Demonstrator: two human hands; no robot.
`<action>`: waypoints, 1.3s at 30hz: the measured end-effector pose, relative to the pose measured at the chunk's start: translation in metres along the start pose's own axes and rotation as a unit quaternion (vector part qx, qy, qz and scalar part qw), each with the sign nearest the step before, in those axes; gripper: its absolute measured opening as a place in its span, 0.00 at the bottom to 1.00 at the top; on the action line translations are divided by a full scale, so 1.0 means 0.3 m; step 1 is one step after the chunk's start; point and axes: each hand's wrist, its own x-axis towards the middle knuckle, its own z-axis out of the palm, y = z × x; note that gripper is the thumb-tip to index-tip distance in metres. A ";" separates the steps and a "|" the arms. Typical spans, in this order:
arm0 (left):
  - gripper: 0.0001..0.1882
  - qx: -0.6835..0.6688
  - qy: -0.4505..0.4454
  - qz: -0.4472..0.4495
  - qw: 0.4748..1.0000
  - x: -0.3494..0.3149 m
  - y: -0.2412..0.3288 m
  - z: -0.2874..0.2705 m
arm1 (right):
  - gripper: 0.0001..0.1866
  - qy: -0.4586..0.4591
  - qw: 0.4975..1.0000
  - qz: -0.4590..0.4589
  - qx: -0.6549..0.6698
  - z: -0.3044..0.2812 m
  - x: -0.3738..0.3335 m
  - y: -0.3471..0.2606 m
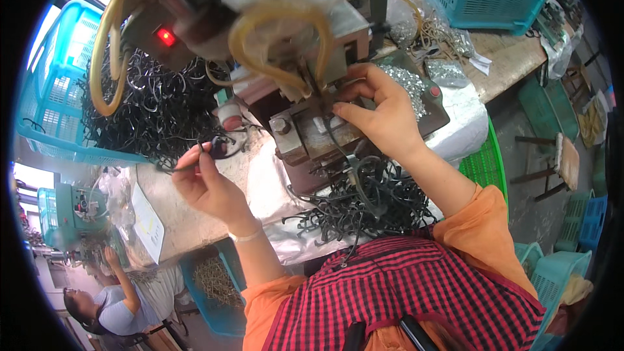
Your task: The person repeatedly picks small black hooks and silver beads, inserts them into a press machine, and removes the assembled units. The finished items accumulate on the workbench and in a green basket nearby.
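My left hand point(209, 185) is closed in a pinch on a thin black curved piece point(224, 148), left of the machine's work plate and in front of a crate. My right hand point(383, 114) is at the bench press point(286, 133), thumb and fingers curled beside the tooling. What its fingertips hold, if anything, is hidden. Another dark curved strip point(337, 140) runs from under the tooling toward me. A heap of black curved pieces point(364, 201) lies just before the press. Small silvery parts point(406, 88) fill a tray right of my right hand.
A blue crate point(49, 117) at the left holds many more black curved pieces. The press carries yellow hoses point(107, 45), a red lamp point(166, 37) and a red button point(231, 122). A co-worker point(120, 305) sits at a green machine point(78, 211). A stool point(562, 162) stands right.
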 end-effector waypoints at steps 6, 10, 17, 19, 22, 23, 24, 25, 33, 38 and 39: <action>0.11 -0.082 -0.146 0.050 0.985 0.103 0.239 0.204 | 0.29 -0.002 0.997 0.004 0.079 0.056 -0.019 -0.037; 0.15 -0.135 -0.217 0.131 0.958 0.059 0.228 0.179 | 0.29 -0.023 0.998 -0.026 0.043 0.042 -0.093 -0.105; 0.12 0.070 -0.436 0.350 0.826 -0.068 0.227 0.251 | 0.15 0.072 0.818 -0.099 -0.561 -0.286 -0.036 0.221; 0.12 0.081 -0.463 0.357 0.807 -0.076 0.221 0.259 | 0.14 0.091 0.835 -0.127 -0.528 -0.336 -0.055 0.290; 0.13 0.078 -0.466 0.353 0.807 -0.074 0.218 0.271 | 0.13 0.096 0.831 -0.180 -0.517 -0.332 -0.059 0.324; 0.14 0.070 -0.462 0.351 0.812 -0.073 0.215 0.272 | 0.13 0.096 0.828 -0.196 -0.517 -0.317 -0.052 0.324; 0.16 0.062 -0.457 0.345 0.817 -0.079 0.208 0.269 | 0.13 0.047 0.821 -0.209 -0.529 -0.299 -0.043 0.307; 0.16 0.057 -0.455 0.344 0.819 -0.081 0.203 0.268 | 0.14 -0.002 0.814 -0.220 -0.537 -0.276 -0.028 0.274; 0.17 0.099 -0.357 0.238 0.898 -0.199 0.226 0.161 | 0.06 0.120 0.896 -0.136 -0.404 -0.259 0.018 0.259; 0.07 0.152 0.009 0.121 0.981 -0.032 0.112 0.015 | 0.06 0.167 0.953 -0.014 -0.253 -0.296 -0.042 0.241; 0.05 0.181 -0.038 0.059 0.981 0.027 0.078 -0.001 | 0.07 0.150 0.952 -0.033 -0.265 -0.289 -0.034 0.238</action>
